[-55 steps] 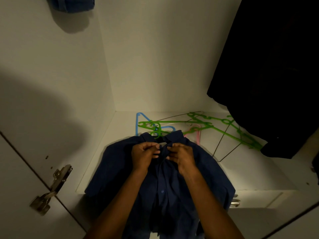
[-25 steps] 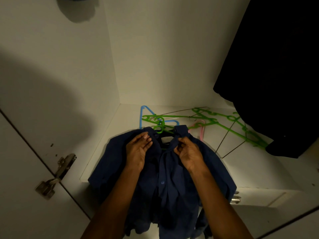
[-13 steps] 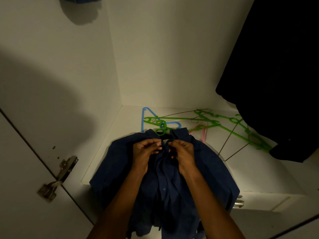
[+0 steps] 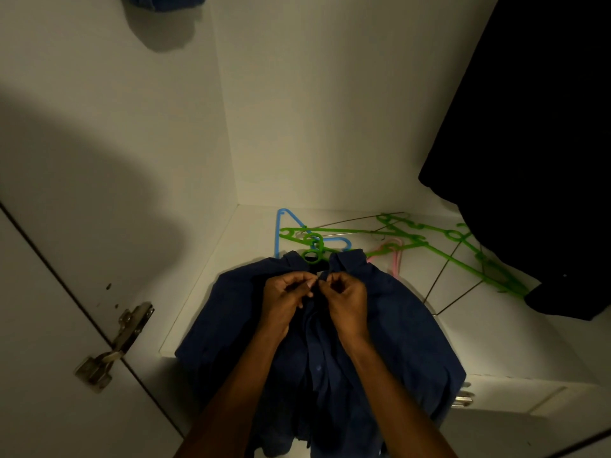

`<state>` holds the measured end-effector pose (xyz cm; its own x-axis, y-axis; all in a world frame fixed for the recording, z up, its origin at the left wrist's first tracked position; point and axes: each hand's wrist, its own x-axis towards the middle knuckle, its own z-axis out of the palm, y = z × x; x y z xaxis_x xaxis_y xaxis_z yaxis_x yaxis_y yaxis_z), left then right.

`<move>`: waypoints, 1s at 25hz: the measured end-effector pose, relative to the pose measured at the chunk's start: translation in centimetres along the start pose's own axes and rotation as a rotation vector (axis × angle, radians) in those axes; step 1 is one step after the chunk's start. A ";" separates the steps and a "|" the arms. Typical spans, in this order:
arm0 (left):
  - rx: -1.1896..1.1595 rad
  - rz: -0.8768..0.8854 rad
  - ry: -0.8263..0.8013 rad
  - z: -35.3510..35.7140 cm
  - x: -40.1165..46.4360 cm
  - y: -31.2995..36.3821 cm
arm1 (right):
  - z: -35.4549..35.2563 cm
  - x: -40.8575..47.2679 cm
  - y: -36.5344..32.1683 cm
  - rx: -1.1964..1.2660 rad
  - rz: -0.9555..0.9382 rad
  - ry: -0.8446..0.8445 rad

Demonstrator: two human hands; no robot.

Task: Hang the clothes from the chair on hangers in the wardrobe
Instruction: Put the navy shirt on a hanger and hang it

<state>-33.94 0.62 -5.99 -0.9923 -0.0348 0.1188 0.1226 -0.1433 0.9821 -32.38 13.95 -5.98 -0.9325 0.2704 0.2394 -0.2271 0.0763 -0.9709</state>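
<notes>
Dark blue button-up shirt [image 4: 406,332] lies spread front-up on the white wardrobe shelf [image 4: 515,352], its lower part hanging over the shelf's front edge toward the camera. Its collar points to the back of the wardrobe, and the green loop of a hanger hook [image 4: 312,256] sticks out of the open neck, so the shirt appears to sit on a green hanger.

Both bare hands meet at the top of the shirt's front, just below the collar. The left hand [image 4: 286,300] pinches the left edge of the placket between thumb and fingertips. The right hand [image 4: 347,300] pinches the facing edge in the same way, fingers curled in tight. The two sets of fingertips almost touch. Whether a button sits between them cannot be told in the dim light. One small button [image 4: 319,367] shows lower down the front.

Behind the shirt on the shelf lies a loose pile of empty hangers: a blue hanger [image 4: 281,233] at the left, several green hangers [image 4: 439,252] stretching right, a pink hanger [image 4: 393,256] just beside the shirt's right shoulder, and thin wire hangers [image 4: 443,282] among them.

A black garment [image 4: 535,160] hangs at the right, its hem reaching down to the green hangers. At the top left, the bottom of a blue garment [image 4: 165,1] shows against the side wall. A metal door hinge [image 4: 122,338] sits at the lower left.
</notes>
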 end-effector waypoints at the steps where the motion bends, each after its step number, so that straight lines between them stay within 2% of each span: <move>1: -0.001 0.007 -0.001 0.0 0.0 0.0 | 0.0 0.1 0.0 -0.008 -0.006 -0.002; 13: 0.019 0.013 0.145 0.2 -0.1 -0.5 | -0.1 -0.6 -0.4 0.099 0.038 -0.048; 20: 0.011 0.028 0.105 0.6 -0.4 0.0 | -0.1 -0.3 -0.8 0.141 0.064 -0.008; 25: 0.046 0.029 0.135 0.3 -0.2 -0.5 | 0.2 0.0 -0.7 0.198 0.167 -0.012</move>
<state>-33.83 0.97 -6.50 -0.9768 -0.1711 0.1292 0.1469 -0.0947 0.9846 -32.23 13.71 -5.30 -0.9646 0.2524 0.0762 -0.1189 -0.1583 -0.9802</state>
